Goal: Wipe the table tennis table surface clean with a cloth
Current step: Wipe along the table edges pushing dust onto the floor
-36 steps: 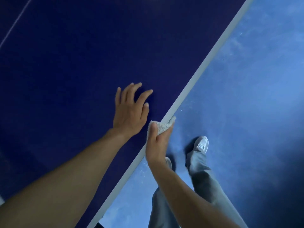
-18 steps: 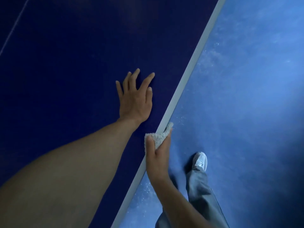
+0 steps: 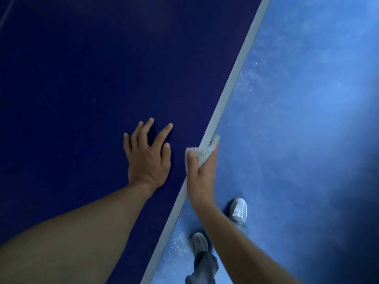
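Right hand (image 3: pixel 200 177) has its fingers (image 3: pixel 211 165) curled round the pale fuzzy cloth (image 3: pixel 203 153), thumb on top. It pinches the cloth over the light edge stripe (image 3: pixel 231 87) of the dark blue surface (image 3: pixel 82 89), so the cloth's sitting right on the table's rim. Left hand (image 3: pixel 148 160) is just beside it, flat on the surface, fingers straight and spread wide, holding nothing. Past the edge there's a lighter blue floor (image 3: pixel 307 119) with whitish specks, plus two grey sneakers (image 3: pixel 239 209) near the right forearm.
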